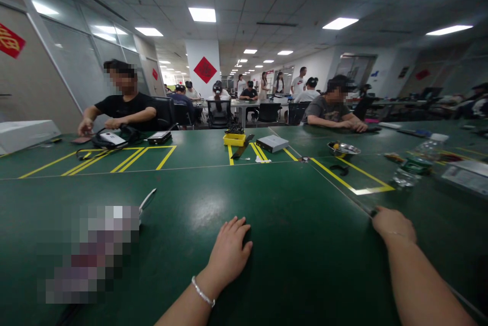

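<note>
My left hand (230, 248) lies palm down on the green tabletop (183, 265), fingers stretched out and holding nothing. A beaded bracelet (203, 293) circles that wrist. Farther right, my right hand (394, 225) rests by the seam in the table with its fingers curled in. Something small and dark shows at its fingertips, but I cannot make out what it is. Left of my left hand lies a long blurred-out object (93, 255) with a white cable end (148, 199) beside it. A clear water bottle (421, 160) stands beyond my right hand.
Yellow tape lines (356, 191) mark the table. Farther back are a yellow tray (234, 139), a flat grey box (272, 143), a metal bowl (344, 149) and a black curved piece (338, 169). One person (127, 105) sits across at left, another (330, 107) at right.
</note>
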A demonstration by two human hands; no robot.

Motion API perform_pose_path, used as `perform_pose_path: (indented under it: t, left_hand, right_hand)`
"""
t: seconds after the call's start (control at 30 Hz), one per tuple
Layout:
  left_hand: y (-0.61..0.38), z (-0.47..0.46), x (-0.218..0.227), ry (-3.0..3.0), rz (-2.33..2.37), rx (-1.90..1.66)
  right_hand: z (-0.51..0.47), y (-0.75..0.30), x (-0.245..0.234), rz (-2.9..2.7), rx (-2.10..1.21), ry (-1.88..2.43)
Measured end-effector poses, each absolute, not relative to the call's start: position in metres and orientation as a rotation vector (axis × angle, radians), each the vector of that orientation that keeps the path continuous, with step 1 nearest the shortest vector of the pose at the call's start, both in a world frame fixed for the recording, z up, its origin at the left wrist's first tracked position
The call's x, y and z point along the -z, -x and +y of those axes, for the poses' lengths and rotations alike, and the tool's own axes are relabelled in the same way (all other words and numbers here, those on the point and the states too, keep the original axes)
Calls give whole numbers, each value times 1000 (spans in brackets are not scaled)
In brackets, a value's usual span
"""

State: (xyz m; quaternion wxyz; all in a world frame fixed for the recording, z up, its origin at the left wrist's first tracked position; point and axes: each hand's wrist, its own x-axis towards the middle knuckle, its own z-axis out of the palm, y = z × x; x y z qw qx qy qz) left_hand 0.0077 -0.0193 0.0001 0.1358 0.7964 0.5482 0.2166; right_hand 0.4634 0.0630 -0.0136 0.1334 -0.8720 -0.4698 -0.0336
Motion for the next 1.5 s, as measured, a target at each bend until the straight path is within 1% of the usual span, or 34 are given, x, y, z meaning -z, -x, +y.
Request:
perform_pose_path:
  t: [0.13, 0.37, 0.6, 0.7, 0.8, 0.93, 1.0, 1.17, 1.4, 1.5]
  left_hand:
    - [-7, -19, 1, -2315, 1586, -627]
    - [-7, -19, 3, -2325, 1587, -629]
    - [-7, -19, 4, -2310, 1579, -669]
    - [-7, -18, 3, -2276, 1568, -727]
    - [-8, -17, 0, -2163, 1557, -816]
    - [-9, -16, -4, -1891, 1424, -848]
    - [-9, -15, -6, -1837, 1319, -842]
    - [-10, -14, -4, -1832, 1216, -811]
    - [-11, -15, -2, -1836, 1349, -871]
    - [-8, -14, -6, -1742, 1305, -907]
  right_hand:
    - [67, -461, 12, -1375, -39, 2552]
    - [61, -454, 5, -1271, -7, 2532]
    - [64, -433, -5, -1422, 244, 2401]
    - [71, -388, -18, -1633, 240, 2195]
    - [66, -312, -30, -1942, 134, 1842]
    - [32, -205, -35, -2363, 10, 1291]
    - [14, -172, -33, -2472, -13, 1106]
    - [0, -160, -28, -2570, -11, 943]
    - [-3, -165, -33, -2653, -83, 796]
    - [13, -182, -40, -2543, -73, 910]
